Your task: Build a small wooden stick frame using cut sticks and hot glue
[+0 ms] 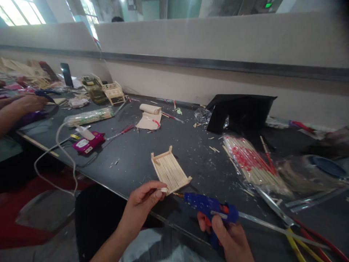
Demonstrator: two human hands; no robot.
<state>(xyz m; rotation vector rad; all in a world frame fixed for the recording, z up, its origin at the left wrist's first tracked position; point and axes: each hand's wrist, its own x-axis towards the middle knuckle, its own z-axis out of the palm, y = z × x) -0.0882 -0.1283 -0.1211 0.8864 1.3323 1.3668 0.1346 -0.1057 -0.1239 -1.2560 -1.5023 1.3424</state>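
Preferably, the slatted stick frame [171, 171], lying on the desk [131, 163], is kept steady at its near corner, where a small pale piece [164, 190] is pinched by the fingers of the left hand [147, 198]; whether that piece is already joined cannot be told. With the glue gun [200, 203] gripped in the curled fingers of the right hand [231, 234], its nozzle [178, 195] should be kept beside the corner, clear of skin.
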